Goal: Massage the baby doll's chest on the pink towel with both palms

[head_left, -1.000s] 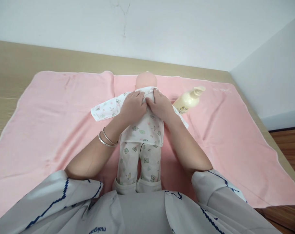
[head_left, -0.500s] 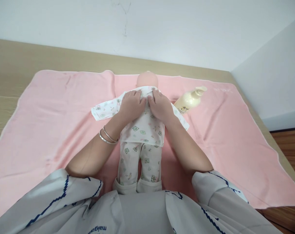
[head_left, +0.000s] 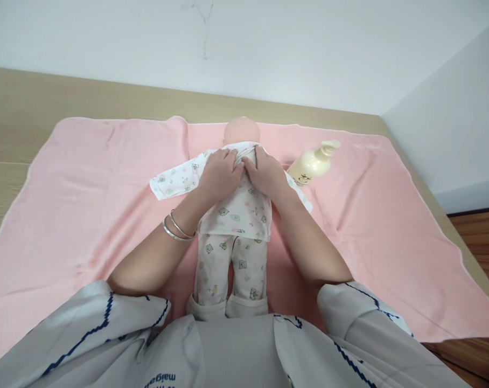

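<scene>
Doll (head_left: 210, 264) in white animal-print shirt (head_left: 236, 213), left hand (head_left: 220, 175) and right hand (head_left: 266, 175) grips pinched together on its collar, face hidden beyond grips

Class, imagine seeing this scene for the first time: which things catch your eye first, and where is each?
A baby doll in printed pyjamas lies mid-way on a pink towel, with the left hand and right hand side by side on its top near the collar. A cream pump bottle lies on its side, just right of the doll's shoulder.

left hand (head_left: 219, 175) + right hand (head_left: 266, 175) on doll (head_left: 233, 215) chest | pink towel (head_left: 86, 183) | lotion bottle (head_left: 311, 166) beside
</scene>
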`<state>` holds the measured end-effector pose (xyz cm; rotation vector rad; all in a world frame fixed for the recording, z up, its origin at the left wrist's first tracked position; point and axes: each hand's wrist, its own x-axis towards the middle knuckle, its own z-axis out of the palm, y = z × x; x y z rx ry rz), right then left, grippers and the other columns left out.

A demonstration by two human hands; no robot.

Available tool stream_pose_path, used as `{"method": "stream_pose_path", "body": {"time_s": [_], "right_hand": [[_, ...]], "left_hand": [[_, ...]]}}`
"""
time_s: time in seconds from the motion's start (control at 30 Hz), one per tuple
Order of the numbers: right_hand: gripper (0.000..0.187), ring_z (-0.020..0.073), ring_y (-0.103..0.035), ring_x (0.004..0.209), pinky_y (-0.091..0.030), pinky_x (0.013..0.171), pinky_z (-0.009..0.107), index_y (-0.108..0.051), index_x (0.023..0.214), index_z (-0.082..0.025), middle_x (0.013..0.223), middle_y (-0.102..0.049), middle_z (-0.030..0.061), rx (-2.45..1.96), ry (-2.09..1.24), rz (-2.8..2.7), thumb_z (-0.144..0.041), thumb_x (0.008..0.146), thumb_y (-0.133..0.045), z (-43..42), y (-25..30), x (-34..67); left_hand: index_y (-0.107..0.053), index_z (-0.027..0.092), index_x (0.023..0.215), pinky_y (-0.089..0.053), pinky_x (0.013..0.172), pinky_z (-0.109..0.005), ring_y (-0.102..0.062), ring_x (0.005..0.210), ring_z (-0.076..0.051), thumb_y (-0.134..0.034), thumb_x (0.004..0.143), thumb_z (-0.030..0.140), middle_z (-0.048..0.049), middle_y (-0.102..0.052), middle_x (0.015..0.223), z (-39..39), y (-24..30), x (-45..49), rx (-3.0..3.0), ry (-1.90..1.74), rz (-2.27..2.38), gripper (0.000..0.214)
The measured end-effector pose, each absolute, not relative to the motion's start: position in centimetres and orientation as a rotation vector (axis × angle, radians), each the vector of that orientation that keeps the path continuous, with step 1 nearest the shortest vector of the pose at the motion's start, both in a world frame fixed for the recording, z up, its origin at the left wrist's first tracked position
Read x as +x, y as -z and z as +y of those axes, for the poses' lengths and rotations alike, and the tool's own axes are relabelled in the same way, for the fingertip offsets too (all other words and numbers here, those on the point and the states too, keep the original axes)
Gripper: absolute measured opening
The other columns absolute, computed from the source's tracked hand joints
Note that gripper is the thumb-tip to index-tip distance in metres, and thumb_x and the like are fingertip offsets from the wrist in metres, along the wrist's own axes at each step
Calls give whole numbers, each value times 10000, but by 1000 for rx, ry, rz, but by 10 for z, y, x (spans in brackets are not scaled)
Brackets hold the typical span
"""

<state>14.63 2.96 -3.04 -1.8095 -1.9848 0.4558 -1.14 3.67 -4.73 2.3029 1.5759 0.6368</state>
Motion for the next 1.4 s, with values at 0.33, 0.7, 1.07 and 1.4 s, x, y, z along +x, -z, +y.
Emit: {"method": "stream_pose_path", "body": {"time_s": [0.33, 0.7, 1.07, 1.4], "right_hand": [[476, 379, -645, 1299, -491, 1126, 550, -577, 1331, -153, 1419, -689, 195, -1842, -450, -1977, -482, 1055, -371, 24, 26, 142], [483, 383, -641, 1297, -487, 1129, 577, -591, 1345, -163, 1414, -696, 190, -1787, -439, -1984, -470, 1043, -373, 23, 26, 142], [617, 377, -508, 1499, -411, 1240, 552, -488, 1569, -97, 1628, -538, 205, -1823, -424, -2108, -436, 1069, -360, 17, 16, 141], [581, 377, -505, 1491, -364, 1265, 574, -529, 1547, -104, 1578, -588, 204, -1847, -290, -2067, -384, 1061, -379, 12, 25, 127]], "left_hand": [[-519, 96, 1524, -380, 1257, -542, -509, 1460, -347, -326, 1069, 400, -216, -585, 1554, 53, 67, -16, 2214, -689, 1644, 580], [-519, 92, 1546, -372, 1271, -551, -500, 1475, -358, -334, 1050, 400, -211, -573, 1573, 51, 64, -16, 2155, -707, 1673, 613], [-548, 126, 1521, -399, 1255, -545, -524, 1452, -345, -372, 1037, 404, -192, -604, 1535, 56, 66, -19, 2129, -727, 1661, 585], [-609, 139, 1433, -458, 1195, -548, -590, 1357, -343, -344, 1051, 393, -192, -680, 1416, 59, 67, -24, 2172, -690, 1684, 529]]}}
